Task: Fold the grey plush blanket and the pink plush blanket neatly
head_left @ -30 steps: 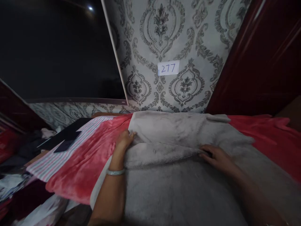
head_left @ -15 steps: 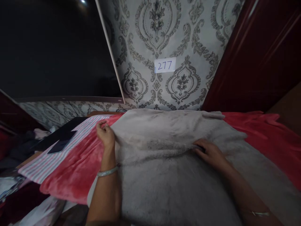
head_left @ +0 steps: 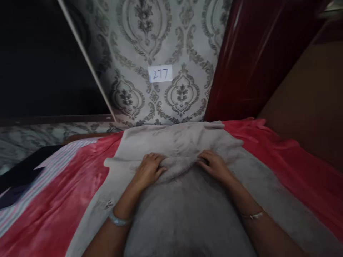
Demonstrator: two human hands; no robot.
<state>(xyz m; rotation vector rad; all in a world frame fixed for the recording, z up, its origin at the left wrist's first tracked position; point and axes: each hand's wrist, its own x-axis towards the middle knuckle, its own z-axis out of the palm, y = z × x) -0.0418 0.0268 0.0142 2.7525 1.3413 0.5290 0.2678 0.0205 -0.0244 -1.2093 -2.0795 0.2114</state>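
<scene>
A grey plush cloth [head_left: 187,214] lies spread out in front of me, its far part gathered into a raised fold; I cannot tell whether it is a garment or a blanket. My left hand [head_left: 150,168] grips the left part of that fold, thumb toward me and fingers over it. On the right, my right hand [head_left: 214,166] pinches the same fold, with the fingertips partly hidden in the cloth. A narrow flap of the cloth sticks out to the left, and a small dark mark shows near my left forearm.
Beneath the grey cloth is a red plush blanket [head_left: 268,146], showing on both sides. Striped cloth [head_left: 57,162] and a dark flat object [head_left: 16,192] lie at left. Behind stand a large screen [head_left: 48,64], a patterned wall with a "277" paper [head_left: 160,73], and a dark red panel [head_left: 241,64].
My left hand has moved right from the cloth's left edge onto the fold, nearer my right hand. My right hand still pinches the fold. The view has turned right.
</scene>
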